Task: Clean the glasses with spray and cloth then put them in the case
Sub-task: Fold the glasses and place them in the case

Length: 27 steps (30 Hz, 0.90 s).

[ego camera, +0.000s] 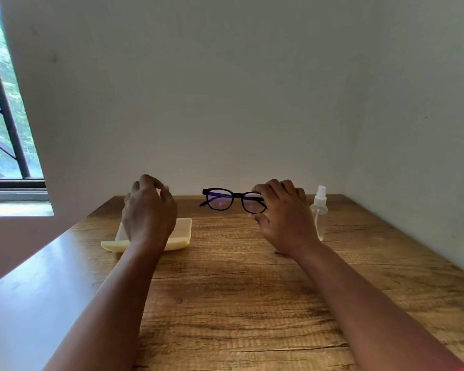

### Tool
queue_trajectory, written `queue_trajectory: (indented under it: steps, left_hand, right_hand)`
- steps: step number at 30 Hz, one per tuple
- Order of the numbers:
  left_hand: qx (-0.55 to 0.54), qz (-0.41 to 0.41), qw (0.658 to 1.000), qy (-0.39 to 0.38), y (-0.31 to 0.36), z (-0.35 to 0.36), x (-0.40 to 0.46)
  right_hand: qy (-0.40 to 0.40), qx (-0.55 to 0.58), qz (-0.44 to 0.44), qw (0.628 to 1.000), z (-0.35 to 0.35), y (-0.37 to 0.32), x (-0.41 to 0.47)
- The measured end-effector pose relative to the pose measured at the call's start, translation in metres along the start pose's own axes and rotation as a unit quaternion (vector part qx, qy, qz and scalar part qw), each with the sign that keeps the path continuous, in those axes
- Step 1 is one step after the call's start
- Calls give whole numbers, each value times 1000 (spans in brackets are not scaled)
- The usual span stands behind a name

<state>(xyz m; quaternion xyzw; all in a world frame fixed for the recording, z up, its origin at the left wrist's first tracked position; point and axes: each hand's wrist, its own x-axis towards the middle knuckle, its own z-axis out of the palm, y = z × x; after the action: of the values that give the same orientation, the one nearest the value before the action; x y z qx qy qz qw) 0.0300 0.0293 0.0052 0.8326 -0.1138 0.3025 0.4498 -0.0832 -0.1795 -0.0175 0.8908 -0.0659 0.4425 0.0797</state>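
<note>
pinching the glasses at their right lens, right hand holds them above the tabletop's far edge; left hand hovers loosely curled, empty. spraying looks next: take the bottle.

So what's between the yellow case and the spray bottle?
In the head view, the glasses, held up by the right hand, with bare table below.

Head view, forward-down, near table

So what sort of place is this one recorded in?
Probably a room at home: a wood-grain table pushed into a corner of plain off-white walls, beside a barred window showing greenery outside.
</note>
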Motion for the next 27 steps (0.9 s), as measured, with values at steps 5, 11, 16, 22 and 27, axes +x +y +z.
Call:
queue_trajectory:
  steps: [5,11,16,22,27]
  left_hand:
    - [234,-109,958,-125,-15,-1,11]
    - [285,-182,915,-221,-18,-5,12]
    - [241,-149,930,-235,-13,-5,11]
    - [-74,-139,944,-289,-12,3,4]
    - [-152,-120,946,-258,-2,7,-5]
  right_hand:
    - [-28,39,24,999,-3,8,-1]
    - [-48,73,37,995,-3,10,-1]
    - [-63,100,42,992,-5,10,-1]
    - [-98,147,27,984,-10,9,0]
    - [-152,196,12,969,-12,2,0]
